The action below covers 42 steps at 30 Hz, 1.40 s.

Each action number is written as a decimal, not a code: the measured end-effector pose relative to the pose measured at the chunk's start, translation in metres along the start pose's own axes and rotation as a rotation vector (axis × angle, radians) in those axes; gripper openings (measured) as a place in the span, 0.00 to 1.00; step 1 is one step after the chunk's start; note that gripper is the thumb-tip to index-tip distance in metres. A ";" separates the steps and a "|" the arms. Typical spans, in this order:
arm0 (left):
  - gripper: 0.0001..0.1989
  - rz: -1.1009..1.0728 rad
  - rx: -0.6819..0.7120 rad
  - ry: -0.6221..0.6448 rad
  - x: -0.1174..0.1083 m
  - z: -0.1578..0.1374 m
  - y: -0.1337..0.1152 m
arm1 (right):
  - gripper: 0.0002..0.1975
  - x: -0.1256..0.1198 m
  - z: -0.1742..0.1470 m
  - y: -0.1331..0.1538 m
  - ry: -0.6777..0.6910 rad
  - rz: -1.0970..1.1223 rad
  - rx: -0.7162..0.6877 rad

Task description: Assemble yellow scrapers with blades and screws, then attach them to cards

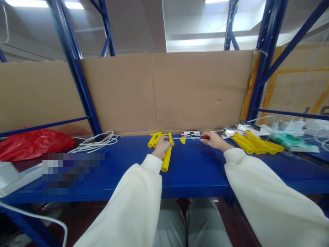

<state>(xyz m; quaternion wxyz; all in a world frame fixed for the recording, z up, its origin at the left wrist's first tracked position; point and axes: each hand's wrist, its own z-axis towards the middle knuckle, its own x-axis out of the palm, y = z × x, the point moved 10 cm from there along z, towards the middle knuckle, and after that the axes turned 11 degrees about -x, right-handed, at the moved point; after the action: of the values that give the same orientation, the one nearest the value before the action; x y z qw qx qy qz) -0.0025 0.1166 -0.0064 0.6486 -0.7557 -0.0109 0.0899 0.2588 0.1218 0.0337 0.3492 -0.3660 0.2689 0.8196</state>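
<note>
Long yel. tube (166, 162), L hand (161, 146) gripping it, R hand (214, 141) gripping red-hdl. tool (203, 137)

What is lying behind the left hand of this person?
Behind the left hand, yellow plastic tubes show partly on the blue tabletop, before the upright brown cardboard panel. Whatever the hand covers cannot be seen.

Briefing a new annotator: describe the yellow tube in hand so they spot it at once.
Find the blue table before the cardboard panel. Near its middle, the left hand holds the yellow tube, round end towards the wearer. The other yellow tubes lie to either side; only this one is gripped.
</note>
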 end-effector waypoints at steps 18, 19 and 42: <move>0.24 -0.044 0.028 0.048 0.007 0.000 -0.001 | 0.08 -0.001 0.001 -0.005 -0.039 -0.069 -0.059; 0.24 -0.045 0.027 0.050 0.007 0.000 -0.001 | 0.08 -0.001 0.001 -0.005 -0.039 -0.070 -0.061; 0.24 -0.081 0.037 0.070 0.011 0.000 0.000 | 0.07 -0.001 0.001 -0.003 -0.008 -0.128 0.003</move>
<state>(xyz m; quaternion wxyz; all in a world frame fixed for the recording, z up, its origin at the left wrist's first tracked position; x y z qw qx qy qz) 0.0080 0.1182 -0.0074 0.6657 -0.7451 -0.0168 0.0373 0.2613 0.1238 0.0346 0.4026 -0.3787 0.2448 0.7966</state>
